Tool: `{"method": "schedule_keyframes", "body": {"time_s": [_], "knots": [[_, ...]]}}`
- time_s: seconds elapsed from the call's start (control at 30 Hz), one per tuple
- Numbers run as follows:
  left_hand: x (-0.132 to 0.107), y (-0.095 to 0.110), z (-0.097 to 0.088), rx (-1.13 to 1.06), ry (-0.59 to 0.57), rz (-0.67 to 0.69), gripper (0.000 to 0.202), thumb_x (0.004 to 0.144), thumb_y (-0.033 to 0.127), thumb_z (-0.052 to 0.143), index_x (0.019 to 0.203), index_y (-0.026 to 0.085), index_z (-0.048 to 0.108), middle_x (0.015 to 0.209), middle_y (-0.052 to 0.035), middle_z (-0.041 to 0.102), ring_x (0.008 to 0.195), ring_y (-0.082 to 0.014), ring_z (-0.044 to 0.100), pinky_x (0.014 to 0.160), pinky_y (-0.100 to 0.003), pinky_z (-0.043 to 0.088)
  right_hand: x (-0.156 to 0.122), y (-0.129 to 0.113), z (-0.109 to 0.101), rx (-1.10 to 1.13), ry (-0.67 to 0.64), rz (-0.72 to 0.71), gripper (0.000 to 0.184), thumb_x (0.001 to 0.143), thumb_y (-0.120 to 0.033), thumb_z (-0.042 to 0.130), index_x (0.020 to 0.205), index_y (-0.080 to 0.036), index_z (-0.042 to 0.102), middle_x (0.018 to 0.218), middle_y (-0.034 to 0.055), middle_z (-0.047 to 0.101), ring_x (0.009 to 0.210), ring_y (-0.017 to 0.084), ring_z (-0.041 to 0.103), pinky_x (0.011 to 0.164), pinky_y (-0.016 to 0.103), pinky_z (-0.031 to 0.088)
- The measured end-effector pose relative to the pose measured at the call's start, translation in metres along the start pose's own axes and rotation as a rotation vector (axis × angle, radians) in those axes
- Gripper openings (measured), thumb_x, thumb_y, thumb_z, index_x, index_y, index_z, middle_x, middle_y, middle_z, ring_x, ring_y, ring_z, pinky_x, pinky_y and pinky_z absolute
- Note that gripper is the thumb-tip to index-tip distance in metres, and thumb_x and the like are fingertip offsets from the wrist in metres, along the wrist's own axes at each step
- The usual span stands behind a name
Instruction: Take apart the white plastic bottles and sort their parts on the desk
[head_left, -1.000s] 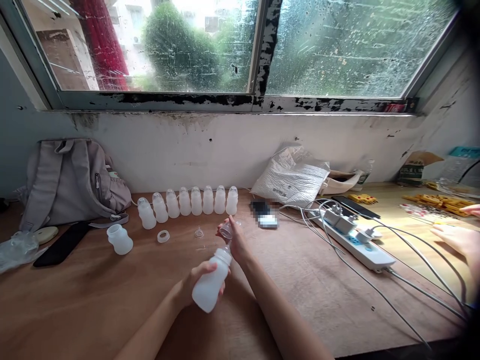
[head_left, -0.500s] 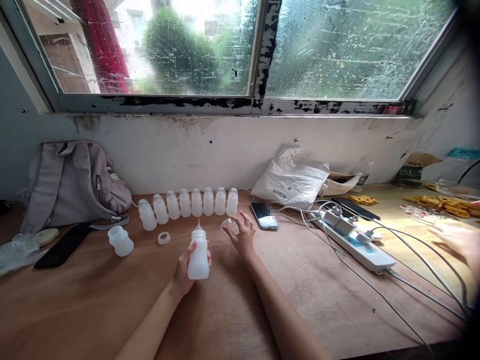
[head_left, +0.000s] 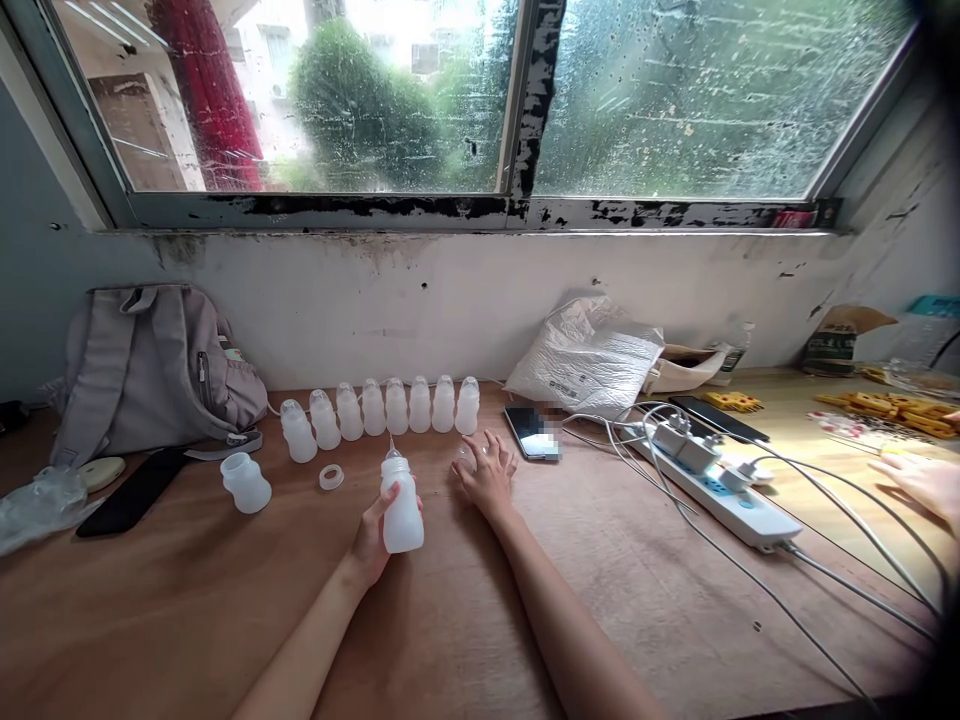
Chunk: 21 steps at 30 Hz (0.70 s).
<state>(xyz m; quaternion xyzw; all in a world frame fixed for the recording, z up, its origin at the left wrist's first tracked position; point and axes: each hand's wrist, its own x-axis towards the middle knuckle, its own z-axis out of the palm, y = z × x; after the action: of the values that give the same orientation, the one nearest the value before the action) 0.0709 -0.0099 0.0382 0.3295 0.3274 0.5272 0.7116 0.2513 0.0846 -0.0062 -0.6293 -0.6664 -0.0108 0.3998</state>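
My left hand point(head_left: 375, 530) is wrapped round a frosted white baby bottle point(head_left: 403, 515), which stands slightly tilted above the table. A clear pointed nipple point(head_left: 391, 448) tops it, inside a white collar. My right hand point(head_left: 489, 478) rests low over the table, its fingers curled round a clear bottle cap point(head_left: 471, 455) that they partly hide. Left of the held bottle lies a white ring point(head_left: 331, 477). Further left, an open frosted bottle point(head_left: 246, 483) without a top leans on the table. Several capped baby bottles point(head_left: 373, 408) stand in a row behind my hands.
A grey backpack point(head_left: 161, 370) and a black phone point(head_left: 133, 492) lie left. To the right are another phone point(head_left: 532, 432), a silver plastic mailer point(head_left: 589, 358) and a power strip point(head_left: 720, 490) with trailing white cables. Another person's hand point(head_left: 919, 480) is at the far right.
My right hand has come down over the clear cap, its fingers closing round it. The left hand still holds the bottle, now tilted slightly more. The view has shifted a little.
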Motion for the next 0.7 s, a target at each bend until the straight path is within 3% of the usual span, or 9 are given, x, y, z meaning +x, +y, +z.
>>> {"method": "schedule_keyframes", "body": {"time_s": [0.1, 0.17, 0.27, 0.37, 0.47, 0.6, 0.7], "knots": [[0.000, -0.003, 0.001, 0.222, 0.069, 0.100, 0.032, 0.070, 0.040, 0.057, 0.092, 0.017, 0.054, 0.076, -0.0017, 0.055, 0.067, -0.0129, 0.051, 0.061, -0.023, 0.039, -0.001, -0.015, -0.010, 0.241, 0.109, -0.039, 0.032, 0.078, -0.033, 0.048, 0.107, -0.021, 0.054, 0.121, 0.0111, 0.046, 0.120, 0.027, 0.031, 0.097, 0.051, 0.018], [0.001, -0.004, 0.002, 0.403, 0.096, 0.188, 0.030, 0.067, 0.038, 0.061, 0.087, 0.016, 0.055, 0.076, -0.0009, 0.054, 0.070, -0.0132, 0.050, 0.062, -0.022, 0.038, -0.004, -0.031, -0.021, 0.500, 0.103, -0.034, 0.029, 0.082, -0.035, 0.042, 0.102, -0.020, 0.055, 0.112, 0.0103, 0.053, 0.114, 0.024, 0.039, 0.094, 0.044, 0.028], [0.004, -0.006, 0.002, 0.621, 0.075, 0.280, 0.030, 0.067, 0.037, 0.062, 0.087, 0.016, 0.055, 0.074, -0.0006, 0.055, 0.069, -0.0135, 0.050, 0.063, -0.023, 0.037, -0.013, -0.059, -0.035, 0.908, -0.157, 0.053, 0.031, 0.082, -0.040, 0.042, 0.104, -0.022, 0.053, 0.107, 0.0069, 0.058, 0.102, 0.021, 0.050, 0.087, 0.036, 0.037], [0.006, -0.010, 0.002, 0.740, 0.024, 0.309, 0.032, 0.067, 0.035, 0.061, 0.091, 0.015, 0.054, 0.077, -0.0024, 0.057, 0.070, -0.0156, 0.052, 0.064, -0.024, 0.038, -0.022, -0.078, -0.040, 1.169, -0.463, 0.182, 0.035, 0.077, -0.046, 0.049, 0.101, -0.021, 0.055, 0.097, 0.0065, 0.063, 0.094, 0.022, 0.056, 0.079, 0.034, 0.042], [0.006, -0.013, 0.002, 0.755, -0.019, 0.287, 0.034, 0.068, 0.032, 0.061, 0.095, 0.014, 0.054, 0.080, -0.0043, 0.059, 0.072, -0.0174, 0.053, 0.065, -0.026, 0.040, -0.028, -0.085, -0.037, 1.259, -0.605, 0.295, 0.033, 0.070, -0.044, 0.059, 0.090, -0.017, 0.059, 0.088, 0.0070, 0.066, 0.086, 0.021, 0.059, 0.073, 0.032, 0.044], [0.002, -0.012, 0.005, 0.588, -0.085, 0.084, 0.026, 0.070, 0.034, 0.058, 0.082, 0.012, 0.054, 0.067, -0.0041, 0.057, 0.057, -0.0157, 0.053, 0.054, -0.027, 0.042, -0.030, -0.085, -0.036, 1.284, -0.632, 0.388, 0.027, 0.065, -0.041, 0.064, 0.067, -0.015, 0.057, 0.076, 0.0059, 0.067, 0.066, 0.018, 0.060, 0.054, 0.025, 0.044], [-0.002, -0.009, 0.007, 0.457, -0.132, 0.014, 0.026, 0.069, 0.033, 0.058, 0.082, 0.011, 0.054, 0.066, -0.0050, 0.058, 0.053, -0.0152, 0.053, 0.049, -0.027, 0.042, -0.030, -0.088, -0.041, 1.286, -0.656, 0.414, 0.026, 0.064, -0.040, 0.065, 0.064, -0.015, 0.055, 0.074, 0.0048, 0.066, 0.051, 0.013, 0.056, 0.037, 0.020, 0.035]]}}
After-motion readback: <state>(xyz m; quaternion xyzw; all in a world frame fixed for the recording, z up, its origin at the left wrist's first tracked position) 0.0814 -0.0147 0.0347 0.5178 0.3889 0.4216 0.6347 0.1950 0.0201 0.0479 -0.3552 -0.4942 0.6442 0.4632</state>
